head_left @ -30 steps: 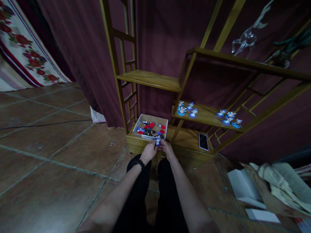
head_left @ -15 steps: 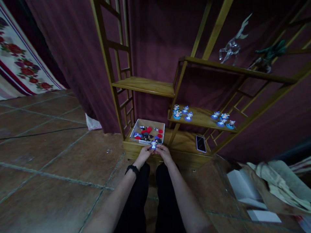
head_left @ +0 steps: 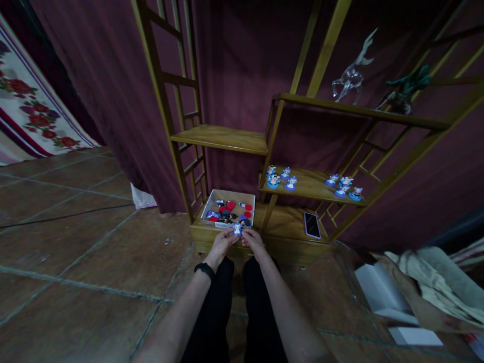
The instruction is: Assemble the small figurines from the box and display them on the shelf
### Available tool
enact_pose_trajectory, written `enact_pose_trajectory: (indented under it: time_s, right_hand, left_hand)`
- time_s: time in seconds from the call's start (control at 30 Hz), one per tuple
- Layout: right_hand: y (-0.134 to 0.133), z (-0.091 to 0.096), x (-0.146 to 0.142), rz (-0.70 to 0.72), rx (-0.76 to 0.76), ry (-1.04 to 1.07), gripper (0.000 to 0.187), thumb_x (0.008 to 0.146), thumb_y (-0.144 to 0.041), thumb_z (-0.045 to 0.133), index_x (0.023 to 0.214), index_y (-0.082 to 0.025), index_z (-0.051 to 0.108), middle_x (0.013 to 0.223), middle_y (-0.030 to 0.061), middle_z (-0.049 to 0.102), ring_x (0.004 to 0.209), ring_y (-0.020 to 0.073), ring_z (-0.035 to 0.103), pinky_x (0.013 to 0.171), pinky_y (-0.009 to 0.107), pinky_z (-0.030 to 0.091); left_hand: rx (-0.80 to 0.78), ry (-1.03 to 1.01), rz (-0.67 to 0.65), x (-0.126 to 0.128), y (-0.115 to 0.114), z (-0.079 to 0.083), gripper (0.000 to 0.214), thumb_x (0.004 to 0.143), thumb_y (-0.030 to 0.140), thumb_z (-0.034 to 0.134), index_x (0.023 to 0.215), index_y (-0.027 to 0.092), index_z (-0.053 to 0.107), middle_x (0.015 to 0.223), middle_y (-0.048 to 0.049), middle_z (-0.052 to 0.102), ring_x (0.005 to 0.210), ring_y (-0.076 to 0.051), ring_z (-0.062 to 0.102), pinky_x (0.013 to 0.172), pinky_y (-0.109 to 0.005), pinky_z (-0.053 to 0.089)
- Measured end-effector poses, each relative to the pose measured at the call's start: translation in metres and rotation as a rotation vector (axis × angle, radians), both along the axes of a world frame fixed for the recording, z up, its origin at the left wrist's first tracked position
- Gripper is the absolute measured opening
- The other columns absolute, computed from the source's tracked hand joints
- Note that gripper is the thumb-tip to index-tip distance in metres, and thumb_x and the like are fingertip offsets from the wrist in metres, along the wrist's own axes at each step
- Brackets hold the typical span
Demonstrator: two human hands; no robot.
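A small purple-and-white toy figurine [head_left: 237, 229] is held upright just in front of the open box. My left hand [head_left: 222, 244] pinches it from the left with thumb and fingers, and a dark band circles that wrist. From the right, my right hand [head_left: 254, 240] grips its edge, fingers curled closed. Behind them, the shallow cardboard box [head_left: 249, 195] sits on the cabinet's low top and holds several more figurines and red round bases [head_left: 248, 215], some lying on their sides.
On the middle shelf [head_left: 308, 187] stand two groups of figurines, one left [head_left: 290, 182] and one right [head_left: 342, 190]. A phone [head_left: 312, 225] lies below. Higher up are a clear deer ornament [head_left: 350, 78] and a green ornament [head_left: 408, 88]. White boxes [head_left: 381, 292] rest on the floor at right.
The view has shifted slightly. My right hand's fingers have curled in more beside the figurine, which stays between my hands.
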State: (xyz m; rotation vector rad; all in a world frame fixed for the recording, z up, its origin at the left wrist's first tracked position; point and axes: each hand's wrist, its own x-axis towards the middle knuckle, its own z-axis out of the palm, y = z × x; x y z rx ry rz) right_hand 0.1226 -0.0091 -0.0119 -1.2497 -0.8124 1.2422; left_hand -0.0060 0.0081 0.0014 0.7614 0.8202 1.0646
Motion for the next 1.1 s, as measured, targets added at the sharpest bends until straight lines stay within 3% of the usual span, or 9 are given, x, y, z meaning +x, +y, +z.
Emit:
enact_pose_trajectory:
  time_s: [0.23,0.5,0.73,1.1]
  right_hand:
    - [-0.0002,0.0013,-0.0009,-0.021,-0.019,0.04,0.03,0.053,-0.033,0.069,0.077,-0.016,0.064,0.055,-0.0029,0.059,0.044,0.0077,0.051,0.044,0.02,0.043]
    - [0.0032,-0.0003,0.0032,-0.132,-0.045,0.111,0.023,0.053,-0.025,0.066,0.073,-0.016,0.066,0.047,-0.003,0.057,0.042,0.0098,0.051,0.044,0.023,0.043]
    - [0.0022,-0.0008,0.0055,-0.018,-0.033,0.112,0.028,0.056,-0.03,0.067,0.08,-0.017,0.067,0.049,-0.0022,0.059,0.043,0.0102,0.052,0.045,0.023,0.044]
    - [-0.0022,0.0067,0.0023,0.001,-0.046,0.116,0.026,0.056,-0.034,0.067,0.075,-0.017,0.06,0.052,-0.0021,0.06,0.044,0.0098,0.055,0.047,0.022,0.046]
  left_hand:
    - [0.135,0.19,0.023,0.0005,0.0005,-0.0029,0.043,0.047,0.018,0.078,0.087,0.012,0.063,0.074,-0.0036,0.066,0.067,-0.013,0.06,0.068,-0.026,0.046]
    - [0.005,0.084,-0.041,-0.0028,0.0011,-0.004,0.027,0.065,0.019,0.067,0.092,0.014,0.063,0.078,-0.0053,0.065,0.065,-0.011,0.061,0.06,-0.022,0.046]
    - [-0.038,0.086,-0.04,-0.0024,0.0001,-0.0015,0.023,0.061,0.014,0.07,0.083,0.011,0.064,0.069,-0.0041,0.065,0.055,-0.009,0.057,0.055,-0.019,0.044]
    - [-0.035,0.029,0.044,-0.0024,0.0012,0.0003,0.016,0.065,0.014,0.067,0.081,0.012,0.062,0.065,-0.0007,0.062,0.05,-0.006,0.053,0.047,-0.016,0.04]
